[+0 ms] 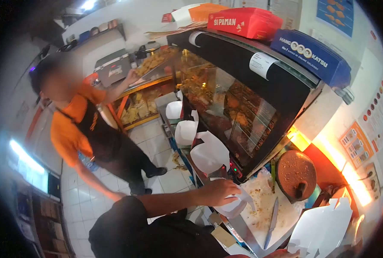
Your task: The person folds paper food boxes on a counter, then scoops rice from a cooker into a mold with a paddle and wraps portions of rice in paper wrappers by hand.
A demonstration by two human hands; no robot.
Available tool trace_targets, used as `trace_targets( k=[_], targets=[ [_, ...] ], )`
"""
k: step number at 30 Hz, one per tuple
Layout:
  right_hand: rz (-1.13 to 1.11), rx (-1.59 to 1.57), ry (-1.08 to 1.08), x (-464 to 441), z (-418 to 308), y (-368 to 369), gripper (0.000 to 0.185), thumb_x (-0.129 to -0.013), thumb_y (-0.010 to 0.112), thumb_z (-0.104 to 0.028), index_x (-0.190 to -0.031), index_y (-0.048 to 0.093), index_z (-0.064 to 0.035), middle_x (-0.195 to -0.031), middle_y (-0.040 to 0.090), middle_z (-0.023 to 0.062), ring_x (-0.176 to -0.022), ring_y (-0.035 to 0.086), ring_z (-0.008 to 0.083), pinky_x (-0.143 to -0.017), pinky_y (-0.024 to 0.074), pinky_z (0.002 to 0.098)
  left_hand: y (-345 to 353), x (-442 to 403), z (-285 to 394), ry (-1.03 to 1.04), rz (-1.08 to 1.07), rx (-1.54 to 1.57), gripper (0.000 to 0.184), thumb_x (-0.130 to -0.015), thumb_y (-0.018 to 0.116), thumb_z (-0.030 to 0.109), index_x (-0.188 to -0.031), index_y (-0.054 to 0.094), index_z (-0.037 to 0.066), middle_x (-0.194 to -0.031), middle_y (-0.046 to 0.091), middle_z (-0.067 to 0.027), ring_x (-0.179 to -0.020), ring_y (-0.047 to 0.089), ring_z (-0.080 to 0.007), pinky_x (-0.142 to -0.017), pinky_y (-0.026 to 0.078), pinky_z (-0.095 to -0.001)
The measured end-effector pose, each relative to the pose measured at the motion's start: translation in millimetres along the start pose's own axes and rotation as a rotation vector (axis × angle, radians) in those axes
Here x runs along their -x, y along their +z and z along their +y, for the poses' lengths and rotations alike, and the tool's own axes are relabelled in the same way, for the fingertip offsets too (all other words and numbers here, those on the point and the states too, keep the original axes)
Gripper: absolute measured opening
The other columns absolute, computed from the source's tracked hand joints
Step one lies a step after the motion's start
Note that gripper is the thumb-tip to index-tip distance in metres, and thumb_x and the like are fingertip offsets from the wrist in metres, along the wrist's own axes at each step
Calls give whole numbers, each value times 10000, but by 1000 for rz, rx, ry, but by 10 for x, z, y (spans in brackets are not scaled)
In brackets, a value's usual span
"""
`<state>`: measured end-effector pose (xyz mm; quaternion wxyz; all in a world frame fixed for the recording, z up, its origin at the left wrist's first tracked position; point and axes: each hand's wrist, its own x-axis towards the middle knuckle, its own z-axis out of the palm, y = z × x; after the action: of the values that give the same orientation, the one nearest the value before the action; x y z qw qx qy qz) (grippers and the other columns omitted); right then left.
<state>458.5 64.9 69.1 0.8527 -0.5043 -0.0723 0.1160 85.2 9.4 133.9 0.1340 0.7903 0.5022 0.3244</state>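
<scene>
My left hand [219,192] reaches across from the left, its fingers closed at the rim of a white paper food box [238,205]. That box stands at the edge of the counter, beside the cutting board. At the bottom edge my right hand [281,254] shows only in part, holding a partly folded white paper box [322,228] by its lower side. Between the two hands lies a white cutting board [258,219] with crumbs, and a knife [272,223] rests on it. Behind it sits a brown stone mortar [295,170] with a pestle [301,189].
Opened white boxes [209,152] line the counter before a glass-fronted warming cabinet [230,107] of fried food. Red [245,22] and blue cartons [310,56] sit on top. A co-worker [84,124] in orange stands at left, one hand at a food tray [155,63].
</scene>
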Motion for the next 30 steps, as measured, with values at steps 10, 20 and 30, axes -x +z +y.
trace_targets(
  k=[10, 20, 30],
  targets=[
    [-245, -23, -140, -6, 96, 417, 289, -821, 656, -209, -997, 610, 17, -1023, 624, 130, -902, 608, 229, -751, 499, 402, -1787, -343, 1833, 688, 312, -392, 409, -768, 728, 245, -1140, 645, 99, -931, 597, -19, -886, 570, -204, -788, 468, -327],
    [-508, -338, -9, 336, -116, 246, 337, -838, 637, -247, -986, 590, 52, -1069, 594, 147, -967, 583, 290, -828, 498, 438, -2122, 1023, 2899, 62, 353, -713, 294, -723, 762, 353, -1013, 715, 333, -845, 575, 58, -809, 530, -144, -634, 377, -278],
    [-757, -276, 336, 2295, -1437, -628, 524, -867, 588, -187, -1348, 464, -22, -1330, 503, 201, -1252, 456, 339, -1071, 345, 460, -1871, 3520, 2069, -47, 474, 122, 377, -801, 540, -60, -1151, 653, 24, -1040, 669, -118, -843, 602, -300, -745, 483, -376]
  ],
)
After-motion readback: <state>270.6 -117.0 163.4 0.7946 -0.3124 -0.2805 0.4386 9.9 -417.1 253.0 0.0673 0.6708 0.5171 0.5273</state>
